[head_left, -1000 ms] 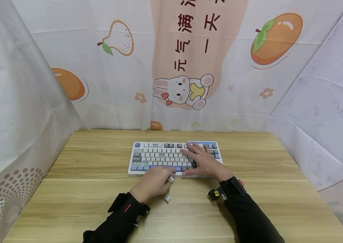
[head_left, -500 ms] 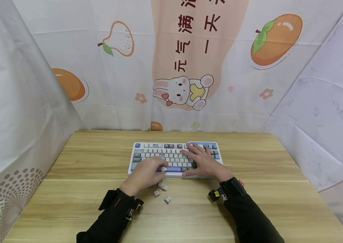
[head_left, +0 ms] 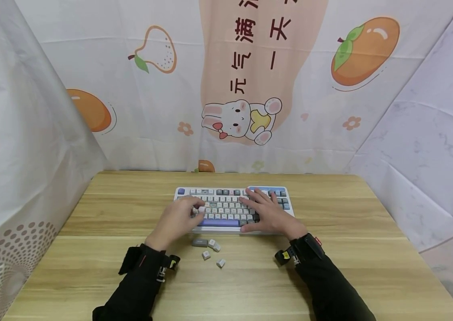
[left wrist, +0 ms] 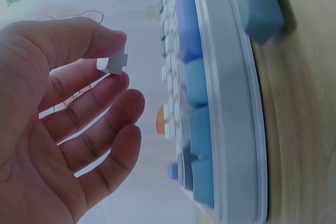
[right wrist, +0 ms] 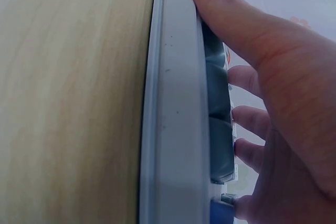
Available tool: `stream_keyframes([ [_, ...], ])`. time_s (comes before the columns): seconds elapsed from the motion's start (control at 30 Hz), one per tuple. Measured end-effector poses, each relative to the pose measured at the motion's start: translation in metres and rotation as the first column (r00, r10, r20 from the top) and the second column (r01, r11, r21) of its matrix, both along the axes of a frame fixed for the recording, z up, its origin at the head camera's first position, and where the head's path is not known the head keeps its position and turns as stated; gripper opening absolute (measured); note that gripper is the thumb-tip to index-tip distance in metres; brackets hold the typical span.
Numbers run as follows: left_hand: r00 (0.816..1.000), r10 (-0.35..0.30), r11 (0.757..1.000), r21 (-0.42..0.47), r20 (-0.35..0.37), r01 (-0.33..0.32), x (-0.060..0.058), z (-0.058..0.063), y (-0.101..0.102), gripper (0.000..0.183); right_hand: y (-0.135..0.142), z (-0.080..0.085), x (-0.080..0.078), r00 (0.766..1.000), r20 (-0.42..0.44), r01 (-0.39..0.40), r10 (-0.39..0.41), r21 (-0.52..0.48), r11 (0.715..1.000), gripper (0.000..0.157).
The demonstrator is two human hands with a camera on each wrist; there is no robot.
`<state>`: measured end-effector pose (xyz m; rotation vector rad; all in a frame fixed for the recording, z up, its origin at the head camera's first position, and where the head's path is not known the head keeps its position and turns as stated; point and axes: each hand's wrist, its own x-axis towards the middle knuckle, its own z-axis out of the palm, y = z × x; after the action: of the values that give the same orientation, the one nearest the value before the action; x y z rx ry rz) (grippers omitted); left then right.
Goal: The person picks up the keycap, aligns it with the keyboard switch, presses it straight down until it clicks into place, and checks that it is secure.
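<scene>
A white-framed mechanical keyboard [head_left: 222,230] with white, grey and blue keys lies in the middle of the table. Above its left part, my left hand [head_left: 175,221] pinches a small light keycap [left wrist: 110,64] between thumb and fingertips, its underside stem facing the keyboard in the left wrist view. My right hand [head_left: 268,215] rests on the keyboard's right part with fingers spread over the keys. Its thumb [right wrist: 231,11] lies along the front frame in the right wrist view. The long purple spacebar [head_left: 221,223] sits in the front row.
Loose keycaps lie on the wood table [head_left: 330,267] in front of the keyboard: a wide dark grey keycap [head_left: 200,243], light ones beside it [head_left: 214,244], and single light ones nearer [head_left: 206,255]. A printed curtain [head_left: 150,111] hangs behind the table.
My left hand has moved left and up over the keyboard, from near the spacebar's middle, pinching the keycap. Loose keycaps, including the wide grey one, have come into sight. The right hand stays put.
</scene>
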<state>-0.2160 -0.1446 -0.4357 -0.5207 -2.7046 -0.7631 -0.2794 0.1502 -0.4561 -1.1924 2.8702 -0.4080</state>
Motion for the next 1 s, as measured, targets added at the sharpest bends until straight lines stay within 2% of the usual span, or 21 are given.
stream_keyframes([
  [0.1, 1.0, 0.027, 1.0, 0.008, -0.005, -0.027, -0.002, 0.0, -0.006, 0.023, 0.001, 0.0, 0.0, 1.0, -0.003, -0.001, 0.001, -0.003, 1.0, 0.09],
  [0.4, 0.999, 0.04, 0.999, 0.024, -0.035, -0.039, -0.013, -0.005, -0.027, 0.025, 0.0, -0.001, -0.001, 1.0, -0.02, 0.004, -0.004, 0.006, 1.0, 0.09],
  [0.67, 0.997, 0.071, 0.997, 0.013, -0.014, -0.071, -0.024, -0.013, -0.044, 0.025, -0.001, -0.001, 0.001, 1.0, -0.003, 0.006, -0.006, 0.009, 1.0, 0.089],
  [0.87, 0.997, 0.077, 0.997, 0.017, -0.016, -0.077, -0.029, -0.015, -0.05, 0.026, 0.0, 0.0, 0.002, 1.0, -0.004, 0.0, 0.0, -0.001, 1.0, 0.089],
  [1.0, 0.995, 0.104, 0.995, 0.007, 0.001, -0.104, -0.032, -0.016, -0.053, 0.026, 0.0, 0.0, 0.002, 1.0, -0.007, 0.002, -0.002, 0.001, 1.0, 0.089],
])
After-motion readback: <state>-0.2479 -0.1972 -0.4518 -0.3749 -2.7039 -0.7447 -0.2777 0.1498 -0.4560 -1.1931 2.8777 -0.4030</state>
